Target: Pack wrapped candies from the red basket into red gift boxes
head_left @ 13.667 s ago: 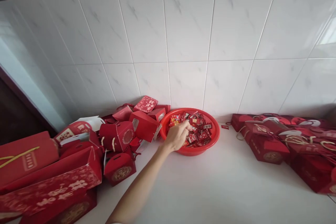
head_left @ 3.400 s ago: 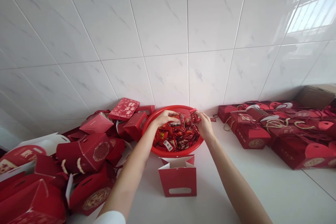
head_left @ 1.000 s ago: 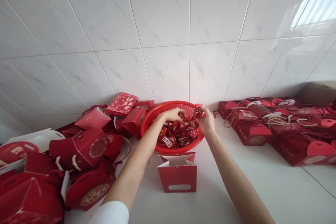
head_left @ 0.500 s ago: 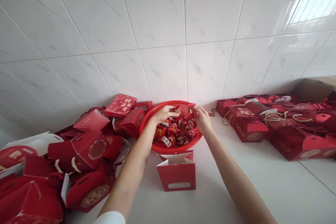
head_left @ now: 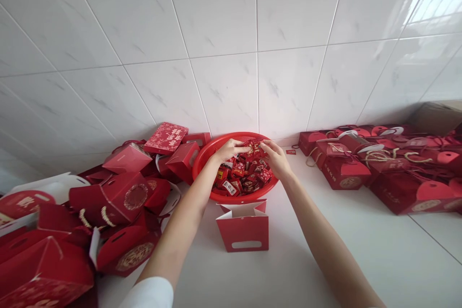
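Note:
A red plastic basket (head_left: pixel 202 185) by the wall holds many small red wrapped candies (head_left: pixel 240 173). Over its left part, my left hand (head_left: pixel 230 150) is closed on candies, its fingers pointing right. My right hand (head_left: pixel 276 158) comes in from the right, fingers bent around red-wrapped candies. The two hands nearly meet above the pile, with several candies (head_left: pixel 254 147) between their fingertips. Directly in front of the basket stands a red paper box (head_left: pixel 242 233), upright with its top open and a white-edged slot low on its near face.
To the left lies a heap of red gift boxes (head_left: pixel 119 197), some tipped over. Rows of red boxes with cord handles (head_left: pixel 342 168) stand on the right. A small red packet (head_left: pixel 290 152) lies near the wall. Behind is a tiled wall (head_left: pixel 224 91); a brown carton (head_left: pixel 435 116) sits far right.
My right hand has come left toward my left hand, bringing candies together between them. The whole view has shifted slightly; the open box stays in place.

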`<state>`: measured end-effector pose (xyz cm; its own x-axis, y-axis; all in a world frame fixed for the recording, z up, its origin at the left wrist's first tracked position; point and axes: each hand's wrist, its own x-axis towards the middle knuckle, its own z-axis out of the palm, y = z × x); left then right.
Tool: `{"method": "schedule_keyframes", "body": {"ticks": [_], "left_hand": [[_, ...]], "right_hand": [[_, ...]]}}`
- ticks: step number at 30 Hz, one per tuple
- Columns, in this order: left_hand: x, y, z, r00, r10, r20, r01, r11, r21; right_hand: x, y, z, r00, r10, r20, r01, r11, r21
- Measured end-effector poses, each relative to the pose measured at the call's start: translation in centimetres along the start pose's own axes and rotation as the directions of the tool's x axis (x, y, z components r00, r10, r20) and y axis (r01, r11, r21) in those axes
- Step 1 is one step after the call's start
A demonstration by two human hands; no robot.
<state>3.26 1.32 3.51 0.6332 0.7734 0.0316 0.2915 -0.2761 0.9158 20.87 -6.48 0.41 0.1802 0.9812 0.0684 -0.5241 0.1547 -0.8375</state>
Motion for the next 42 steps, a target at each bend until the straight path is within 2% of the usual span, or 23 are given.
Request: {"method": "schedule_keyframes", "body": {"ticks": [3, 6, 8, 10, 13, 16, 18, 21, 24, 26, 29, 32, 34, 36, 39, 42], "left_hand": [[0.6, -0.9, 0.0, 0.993, -0.024, -0.114, 0.035, 0.994, 0.099], [1.0, -1.6, -0.1, 0.952, -0.029, -0.306, 0.108, 0.964, 0.244], [1.1, -2.0, -0.2, 0.936, 0.002, -0.351, 0.127, 0.930, 0.345], [1.1, -2.1, 0.1, 0.961, 0.012, -0.275, 0.117, 0.886, 0.448], [1.4, -2.5, 1.4, 0.994, -0.077, -0.078, 0.109, 0.790, 0.603], [2.2, -3.0, 2.8, 0.992, -0.125, -0.035, 0.116, 0.733, 0.670], [2.7, -3.3, 3.0, 0.993, -0.106, -0.059, 0.119, 0.747, 0.655], [3.0, -3.5, 2.1, 0.994, -0.055, -0.093, 0.100, 0.797, 0.596], [3.0, -3.6, 0.7, 0.978, 0.067, -0.199, 0.012, 0.929, 0.370], [2.9, -3.8, 0.2, 0.960, 0.122, -0.252, -0.072, 0.978, 0.197], [2.9, -4.0, 0.0, 0.968, 0.130, -0.216, -0.120, 0.991, 0.061], [2.8, -4.0, 0.0, 0.976, 0.123, -0.178, -0.117, 0.992, 0.043], [2.4, -3.7, -0.1, 0.977, 0.085, -0.196, -0.060, 0.990, 0.126], [1.9, -3.3, -0.2, 0.975, -0.006, -0.221, 0.070, 0.957, 0.281], [1.3, -2.8, 0.2, 0.963, -0.195, -0.187, 0.266, 0.803, 0.533], [1.3, -2.5, 0.8, 0.945, -0.309, -0.104, 0.297, 0.684, 0.666]], "right_hand": [[0.1, 0.1, 0.1, 0.999, -0.009, -0.032, 0.008, 1.000, -0.012], [0.2, 0.2, 0.1, 0.995, -0.029, -0.092, 0.031, 0.999, 0.024], [0.3, 0.3, 0.0, 0.992, -0.043, -0.121, 0.049, 0.998, 0.043], [0.4, 0.4, 0.0, 0.991, -0.057, -0.125, 0.063, 0.997, 0.046], [0.4, 0.4, 0.0, 0.990, -0.071, -0.124, 0.076, 0.996, 0.035], [0.3, 0.4, 0.0, 0.990, -0.081, -0.119, 0.083, 0.997, 0.012], [0.3, 0.3, -0.1, 0.990, -0.077, -0.121, 0.078, 0.997, 0.005], [0.4, 0.4, -0.2, 0.990, -0.068, -0.127, 0.070, 0.998, 0.009], [0.4, 0.4, -0.1, 0.986, -0.071, -0.148, 0.074, 0.997, 0.015], [0.5, 0.4, 0.0, 0.983, -0.074, -0.165, 0.079, 0.997, 0.022], [0.5, 0.4, 0.0, 0.981, -0.073, -0.180, 0.082, 0.996, 0.046], [0.5, 0.4, 0.0, 0.980, -0.073, -0.183, 0.085, 0.995, 0.058], [0.5, 0.4, 0.0, 0.981, -0.077, -0.177, 0.087, 0.995, 0.054], [0.6, 0.5, -0.1, 0.982, -0.078, -0.170, 0.088, 0.995, 0.050], [0.5, 0.5, 0.0, 0.983, -0.083, -0.166, 0.092, 0.995, 0.045], [0.5, 0.5, 0.0, 0.983, -0.079, -0.168, 0.087, 0.995, 0.046]]}}
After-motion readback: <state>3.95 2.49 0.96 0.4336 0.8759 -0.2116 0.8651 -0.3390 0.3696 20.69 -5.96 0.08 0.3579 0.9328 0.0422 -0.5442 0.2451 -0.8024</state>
